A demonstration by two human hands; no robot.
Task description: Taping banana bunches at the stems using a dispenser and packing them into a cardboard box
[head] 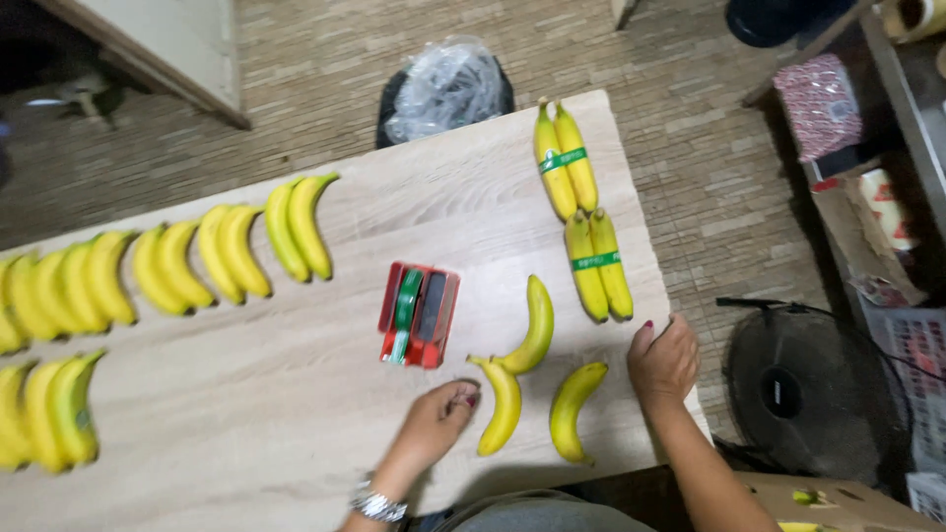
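Note:
My left hand (439,419) rests on the wooden table (296,414), fingertips touching the stem end of a loose yellow banana (504,406). A second loose banana (536,326) lies just above it, tips meeting. A third loose banana (574,408) lies between my hands. My right hand (664,360) sits curled near the table's right edge, holding nothing, just below two banana pairs bound with green tape (597,264) (565,158). A red tape dispenser with a green roll (419,314) stands above my left hand.
Rows of unbound banana pairs (232,251) line the table's left, with more at the lower left (49,409). A plastic-lined bin (448,89) stands beyond the far edge. A black fan (803,389), boxes and shelves crowd the right side.

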